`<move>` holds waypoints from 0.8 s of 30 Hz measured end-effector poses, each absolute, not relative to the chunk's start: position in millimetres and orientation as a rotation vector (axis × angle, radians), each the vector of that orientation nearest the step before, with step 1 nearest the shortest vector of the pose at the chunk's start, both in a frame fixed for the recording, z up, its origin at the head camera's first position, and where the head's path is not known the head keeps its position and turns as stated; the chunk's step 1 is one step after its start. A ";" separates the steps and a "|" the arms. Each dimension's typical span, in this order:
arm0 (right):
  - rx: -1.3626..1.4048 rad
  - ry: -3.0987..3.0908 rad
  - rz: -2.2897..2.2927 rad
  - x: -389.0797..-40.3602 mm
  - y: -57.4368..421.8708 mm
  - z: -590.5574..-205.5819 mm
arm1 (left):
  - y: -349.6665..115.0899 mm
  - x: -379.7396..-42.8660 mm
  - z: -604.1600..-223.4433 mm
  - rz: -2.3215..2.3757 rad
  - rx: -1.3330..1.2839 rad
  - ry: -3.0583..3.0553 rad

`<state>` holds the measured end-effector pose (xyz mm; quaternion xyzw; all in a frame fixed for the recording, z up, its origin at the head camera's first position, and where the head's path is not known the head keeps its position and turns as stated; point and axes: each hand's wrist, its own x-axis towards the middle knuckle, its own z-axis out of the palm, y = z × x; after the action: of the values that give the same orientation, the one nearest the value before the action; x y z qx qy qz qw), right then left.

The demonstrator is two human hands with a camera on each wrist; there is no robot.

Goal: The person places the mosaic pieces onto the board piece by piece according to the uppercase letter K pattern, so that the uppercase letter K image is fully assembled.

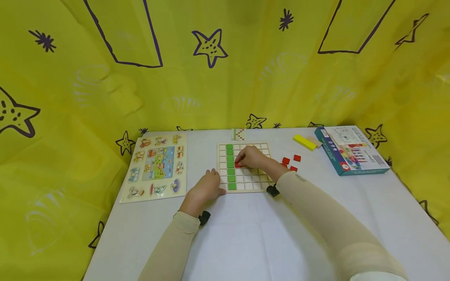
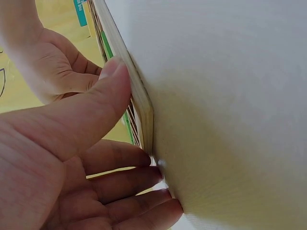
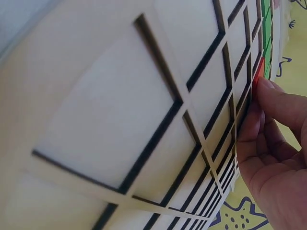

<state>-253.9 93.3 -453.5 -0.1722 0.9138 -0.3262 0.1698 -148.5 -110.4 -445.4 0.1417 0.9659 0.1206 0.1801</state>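
A wooden grid board lies on the white table, with a column of green square tiles near its left side. My right hand pinches a red square tile at a cell just right of that column. In the right wrist view, thumb and fingertips meet at the red tile, close beside the green ones. My left hand is at the board's near left corner. Its thumb touches the board's edge in the left wrist view, and its extended fingers reach the tabletop around the corner.
Several loose red tiles lie right of the board, partly behind the right forearm. Farther right are a yellow strip and a teal-edged box. A pattern card lies behind the board. A picture puzzle is at left.
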 end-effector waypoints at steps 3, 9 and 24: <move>-0.499 2.599 -0.914 -252.7 93.3 -452.1 | -110.2 -147.9 -444.6 0.338 0.409 2.735; -0.509 2.585 -0.956 -250.2 103.6 -444.1 | -109.8 -147.5 -445.2 0.353 0.391 2.733; -0.278 2.673 -1.017 -244.7 189.5 -423.3 | -108.2 -146.4 -448.9 0.368 0.361 2.727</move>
<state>-244.7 189.5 -423.3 -0.0958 0.9219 -0.3507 0.1336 -146.4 -108.2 -448.9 0.1278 0.9661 0.1305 0.1822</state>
